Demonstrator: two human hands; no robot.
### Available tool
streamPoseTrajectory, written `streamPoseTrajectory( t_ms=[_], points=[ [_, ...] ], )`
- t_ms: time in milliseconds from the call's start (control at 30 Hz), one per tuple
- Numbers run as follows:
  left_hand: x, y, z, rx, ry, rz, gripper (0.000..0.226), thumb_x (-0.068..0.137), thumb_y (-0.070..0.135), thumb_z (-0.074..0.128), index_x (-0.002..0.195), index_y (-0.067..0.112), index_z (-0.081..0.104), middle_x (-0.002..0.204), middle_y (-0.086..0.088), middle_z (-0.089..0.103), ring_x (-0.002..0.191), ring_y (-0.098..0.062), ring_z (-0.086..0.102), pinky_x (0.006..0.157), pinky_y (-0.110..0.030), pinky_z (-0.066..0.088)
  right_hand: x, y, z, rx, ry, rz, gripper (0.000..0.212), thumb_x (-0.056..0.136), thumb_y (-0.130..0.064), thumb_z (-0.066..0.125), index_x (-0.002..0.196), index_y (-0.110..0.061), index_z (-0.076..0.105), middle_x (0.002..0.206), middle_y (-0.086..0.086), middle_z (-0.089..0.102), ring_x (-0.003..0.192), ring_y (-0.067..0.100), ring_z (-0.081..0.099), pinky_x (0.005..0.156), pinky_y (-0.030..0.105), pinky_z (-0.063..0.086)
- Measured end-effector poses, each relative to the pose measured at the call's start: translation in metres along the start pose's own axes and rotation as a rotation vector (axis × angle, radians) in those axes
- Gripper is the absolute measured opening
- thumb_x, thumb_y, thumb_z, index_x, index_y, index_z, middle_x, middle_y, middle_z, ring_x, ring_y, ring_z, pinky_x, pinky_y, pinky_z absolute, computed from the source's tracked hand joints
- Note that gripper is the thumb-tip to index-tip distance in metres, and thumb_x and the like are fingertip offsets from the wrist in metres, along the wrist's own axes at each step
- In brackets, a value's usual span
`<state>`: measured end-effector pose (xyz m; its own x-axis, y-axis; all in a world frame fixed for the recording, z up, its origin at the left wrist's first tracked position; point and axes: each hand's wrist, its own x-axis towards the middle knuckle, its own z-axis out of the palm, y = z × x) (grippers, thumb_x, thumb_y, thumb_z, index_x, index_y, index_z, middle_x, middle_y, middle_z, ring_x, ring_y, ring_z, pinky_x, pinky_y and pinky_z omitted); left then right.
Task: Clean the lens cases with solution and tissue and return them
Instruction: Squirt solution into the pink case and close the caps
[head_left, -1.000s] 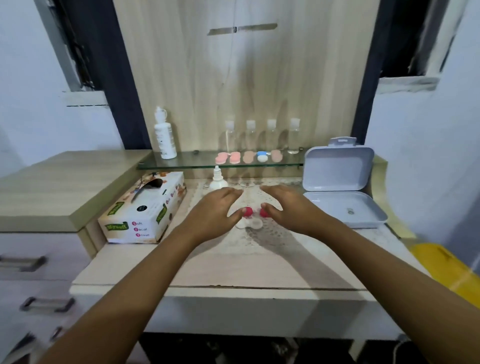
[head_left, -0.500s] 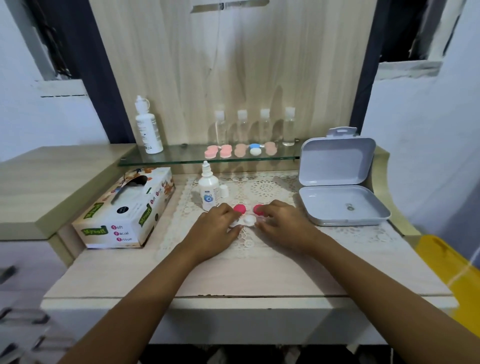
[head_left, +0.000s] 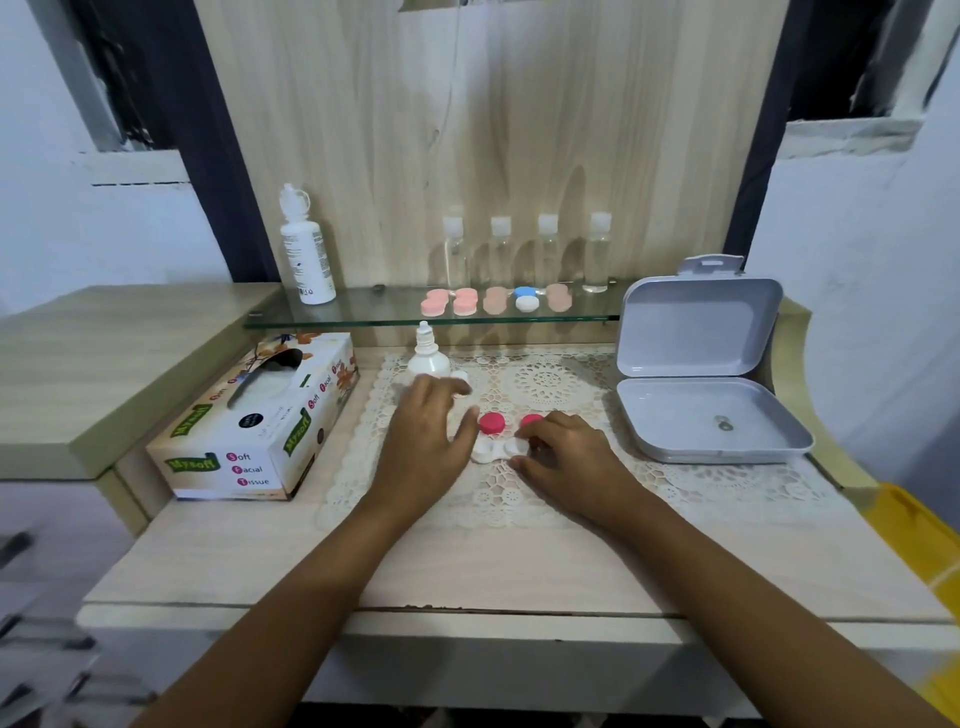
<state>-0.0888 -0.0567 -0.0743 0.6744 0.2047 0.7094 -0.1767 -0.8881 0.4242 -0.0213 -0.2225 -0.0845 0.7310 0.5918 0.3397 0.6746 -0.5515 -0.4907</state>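
A white lens case base (head_left: 493, 450) lies on the lace mat, with two pink caps (head_left: 491, 423) just behind it, one partly hidden by my right hand. My right hand (head_left: 566, 457) holds the base's right end with curled fingers. My left hand (head_left: 431, 431) hovers open to the left, fingers stretched toward the small solution bottle (head_left: 427, 358), whose lower half it hides. Several more lens cases (head_left: 496, 300) sit on the glass shelf. The tissue box (head_left: 260, 421) stands to the left.
An open grey plastic box (head_left: 701, 364) sits at the right of the desk. A larger white bottle (head_left: 306, 249) and several clear small bottles (head_left: 524, 249) stand on the glass shelf (head_left: 363, 312). A yellow object (head_left: 924, 540) lies beyond the right edge.
My left hand has let go of the case and moved left and back toward the small bottle. The right hand stays on the case. The camera has tilted slightly.
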Motion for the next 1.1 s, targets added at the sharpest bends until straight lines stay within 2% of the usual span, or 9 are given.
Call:
streamPoseTrajectory(
  t_ms=[100, 200, 267, 333, 433, 600, 733, 967, 1100],
  points=[
    [0.012, 0.001, -0.001, -0.068, 0.16, -0.257, 0.045, 0.081, 0.019, 0.07, 0.117, 0.004, 0.047, 0.116, -0.012, 0.044, 0.106, -0.021, 0.042, 0.09, -0.028, 0.037, 0.0, 0.001, 0.0, 0.015, 0.006, -0.004, 0.029, 0.084, -0.033, 0.062, 0.108, -0.019, 0.062, 0.101, -0.006, 0.058, 0.101, 0.018, 0.05, 0.092, 0.04, 0.041],
    [0.025, -0.013, 0.002, -0.221, 0.038, -0.561, 0.077, 0.078, 0.031, 0.074, 0.137, 0.01, 0.03, 0.139, -0.01, 0.033, 0.127, -0.022, 0.034, 0.106, -0.037, 0.033, 0.001, 0.002, 0.001, 0.015, 0.012, -0.008, 0.028, 0.084, -0.033, 0.062, 0.108, -0.019, 0.062, 0.102, -0.005, 0.059, 0.101, 0.018, 0.05, 0.092, 0.04, 0.041],
    [0.029, -0.022, 0.004, -0.372, -0.039, -0.667, 0.082, 0.078, 0.031, 0.074, 0.141, 0.013, 0.024, 0.141, -0.009, 0.038, 0.125, -0.022, 0.042, 0.105, -0.041, 0.038, 0.002, 0.002, 0.001, 0.01, 0.012, -0.007, 0.029, 0.084, -0.033, 0.061, 0.11, -0.019, 0.062, 0.102, -0.005, 0.058, 0.101, 0.017, 0.05, 0.091, 0.04, 0.041],
    [0.03, -0.027, 0.004, -0.464, -0.061, -0.704, 0.076, 0.08, 0.028, 0.072, 0.14, 0.014, 0.027, 0.131, -0.009, 0.05, 0.11, -0.019, 0.052, 0.097, -0.037, 0.045, 0.002, 0.001, 0.001, 0.005, 0.009, -0.009, 0.03, 0.085, -0.033, 0.061, 0.111, -0.019, 0.061, 0.102, -0.005, 0.058, 0.101, 0.017, 0.05, 0.091, 0.04, 0.041],
    [0.032, -0.031, 0.002, -0.466, -0.06, -0.653, 0.065, 0.081, 0.026, 0.072, 0.134, 0.017, 0.037, 0.118, -0.003, 0.055, 0.101, -0.016, 0.055, 0.087, -0.031, 0.046, 0.002, 0.001, 0.001, 0.003, 0.007, -0.014, 0.03, 0.085, -0.033, 0.061, 0.111, -0.019, 0.061, 0.101, -0.006, 0.057, 0.101, 0.017, 0.049, 0.091, 0.039, 0.041],
    [0.03, -0.038, -0.008, -0.373, -0.12, -0.525, 0.037, 0.079, 0.031, 0.073, 0.109, 0.025, 0.054, 0.111, 0.001, 0.06, 0.101, -0.015, 0.058, 0.088, -0.036, 0.049, 0.001, 0.0, 0.002, 0.009, 0.01, -0.013, 0.031, 0.085, -0.033, 0.061, 0.111, -0.018, 0.061, 0.102, -0.004, 0.058, 0.101, 0.017, 0.05, 0.091, 0.04, 0.041],
    [0.028, -0.034, -0.02, -0.27, -0.176, -0.377, 0.037, 0.082, 0.023, 0.071, 0.112, 0.022, 0.049, 0.104, 0.01, 0.055, 0.091, -0.003, 0.052, 0.072, -0.018, 0.04, 0.002, 0.002, 0.001, 0.013, 0.014, -0.015, 0.03, 0.085, -0.034, 0.061, 0.11, -0.019, 0.061, 0.096, -0.009, 0.053, 0.1, 0.016, 0.049, 0.091, 0.04, 0.041],
    [0.029, -0.041, -0.035, 0.172, -0.283, -0.017, 0.057, 0.08, 0.024, 0.072, 0.13, 0.011, 0.047, 0.124, -0.005, 0.054, 0.112, -0.021, 0.05, 0.091, -0.033, 0.041, 0.003, 0.003, 0.002, 0.032, 0.02, -0.021, 0.028, 0.083, -0.034, 0.063, 0.108, -0.02, 0.062, 0.091, -0.011, 0.051, 0.095, 0.014, 0.049, 0.09, 0.039, 0.041],
    [0.027, -0.045, -0.038, 0.319, -0.354, 0.17, 0.054, 0.079, 0.025, 0.073, 0.126, 0.012, 0.052, 0.12, -0.006, 0.058, 0.106, -0.026, 0.054, 0.088, -0.04, 0.045, 0.004, 0.003, 0.002, 0.031, 0.02, -0.02, 0.029, 0.083, -0.034, 0.064, 0.108, -0.02, 0.062, 0.09, -0.011, 0.05, 0.096, 0.016, 0.05, 0.09, 0.04, 0.041]
  ],
)
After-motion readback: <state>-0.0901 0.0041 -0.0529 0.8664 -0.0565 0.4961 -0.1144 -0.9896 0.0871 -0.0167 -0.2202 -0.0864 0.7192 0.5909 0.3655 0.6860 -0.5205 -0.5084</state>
